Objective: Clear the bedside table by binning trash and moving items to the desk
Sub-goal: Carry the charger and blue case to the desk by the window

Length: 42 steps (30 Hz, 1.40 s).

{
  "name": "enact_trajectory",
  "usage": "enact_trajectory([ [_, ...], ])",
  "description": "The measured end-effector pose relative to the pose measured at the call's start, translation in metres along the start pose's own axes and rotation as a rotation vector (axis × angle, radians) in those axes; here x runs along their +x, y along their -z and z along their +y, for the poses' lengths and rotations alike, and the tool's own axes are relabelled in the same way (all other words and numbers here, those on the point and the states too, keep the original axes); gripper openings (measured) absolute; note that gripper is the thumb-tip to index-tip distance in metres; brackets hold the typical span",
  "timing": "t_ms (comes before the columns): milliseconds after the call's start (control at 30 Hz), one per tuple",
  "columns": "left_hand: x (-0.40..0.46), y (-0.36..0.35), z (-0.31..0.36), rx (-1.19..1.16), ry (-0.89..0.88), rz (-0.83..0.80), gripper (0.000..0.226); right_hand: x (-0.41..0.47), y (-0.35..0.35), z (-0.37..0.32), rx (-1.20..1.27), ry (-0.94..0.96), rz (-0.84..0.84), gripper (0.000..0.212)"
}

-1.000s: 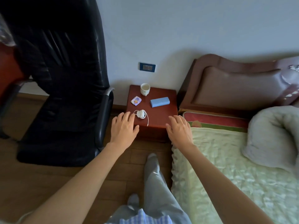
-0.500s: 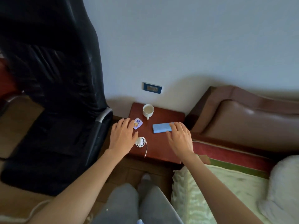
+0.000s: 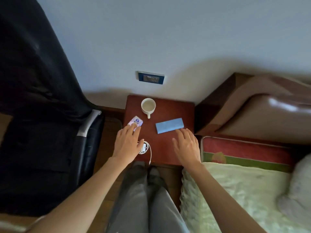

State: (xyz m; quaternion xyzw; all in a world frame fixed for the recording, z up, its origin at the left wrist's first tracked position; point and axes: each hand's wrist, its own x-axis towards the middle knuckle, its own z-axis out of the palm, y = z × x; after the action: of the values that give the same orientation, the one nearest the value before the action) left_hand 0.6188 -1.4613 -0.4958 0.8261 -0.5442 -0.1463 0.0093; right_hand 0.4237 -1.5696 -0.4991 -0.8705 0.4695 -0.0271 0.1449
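A reddish-brown bedside table (image 3: 168,143) stands against the wall. On it are a white mug (image 3: 148,106) at the back, a small purple-and-white packet (image 3: 136,121) at the left, a blue rectangular box (image 3: 169,125) at the right, and a white charger with coiled cable (image 3: 146,147) near the front. My left hand (image 3: 127,144) lies flat over the table's left side, its fingertips on the packet and its thumb beside the charger. My right hand (image 3: 186,146) hovers with fingers spread, fingertips at the box's near edge. Neither hand grips anything.
A black leather office chair (image 3: 42,115) stands close on the left of the table. The bed (image 3: 235,190) with brown headboard (image 3: 260,111) adjoins on the right. A wall socket (image 3: 151,77) sits above the table. My legs are directly in front of it.
I have come closer and now look down on the table. My left hand slid forward onto the packet; my right hand stays at the blue box's near edge.
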Motion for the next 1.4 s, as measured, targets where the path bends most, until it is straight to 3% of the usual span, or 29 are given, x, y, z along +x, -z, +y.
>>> enact_trajectory([
  [533,0.034,-0.15,-0.038,-0.077,-0.118,-0.266,0.063,0.027,-0.133,0.039,0.1,-0.225,-0.148,0.045],
  [767,0.036,-0.184,-0.046,-0.128,-0.1,-0.182,0.066,0.059,-0.173,0.053,0.08,-0.131,-0.173,0.065],
  [1000,0.024,-0.205,-0.043,-0.211,-0.094,-0.144,0.073,0.109,-0.191,0.074,-0.107,0.168,-0.325,0.089],
  [1100,0.023,-0.211,-0.042,-0.218,-0.088,-0.145,0.081,0.122,-0.195,0.078,-0.184,0.271,-0.404,0.086],
  [1300,0.026,-0.217,-0.042,-0.215,-0.065,-0.149,0.086,0.139,-0.192,0.082,-0.206,0.332,-0.363,0.075],
  [1400,0.028,-0.221,-0.043,-0.249,-0.094,-0.133,0.082,0.127,-0.189,0.079,-0.148,0.341,-0.261,0.073],
])
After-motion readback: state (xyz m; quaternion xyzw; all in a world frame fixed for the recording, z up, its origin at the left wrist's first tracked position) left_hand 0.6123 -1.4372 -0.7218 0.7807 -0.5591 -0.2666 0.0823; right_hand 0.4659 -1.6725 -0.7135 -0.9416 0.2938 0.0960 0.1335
